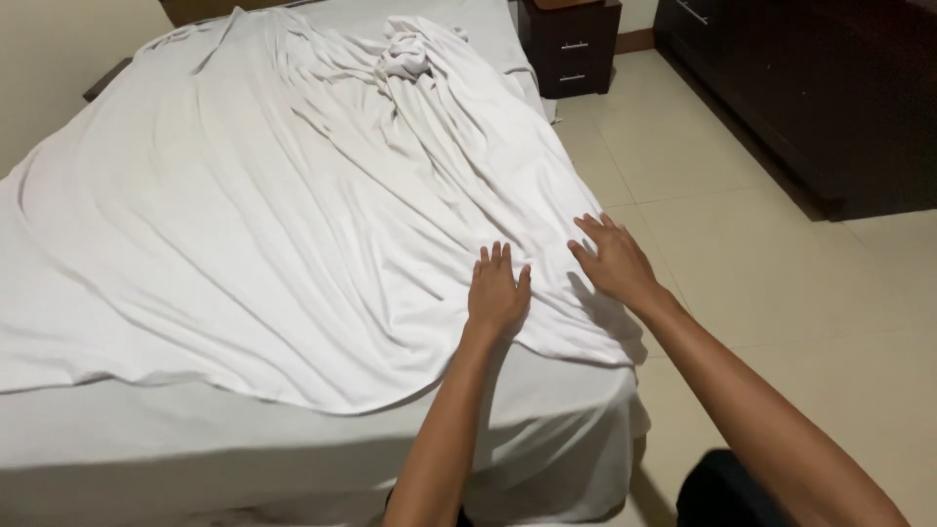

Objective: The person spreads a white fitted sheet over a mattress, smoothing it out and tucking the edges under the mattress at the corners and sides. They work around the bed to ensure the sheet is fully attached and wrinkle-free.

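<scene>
A wrinkled white sheet [293, 215] lies spread over a bed [547, 420], bunched into a knot [405, 54] near the head end. My left hand [496, 293] rests flat on the sheet near the bed's near right corner, fingers apart. My right hand [613, 259] lies flat beside it, fingers spread, at the sheet's right edge. Neither hand holds anything.
A dark wooden nightstand [571, 44] stands at the far right of the bed. A dark low cabinet [810, 98] runs along the right wall. Beige tiled floor [761, 273] lies between bed and cabinet. A cream wall is at the upper left.
</scene>
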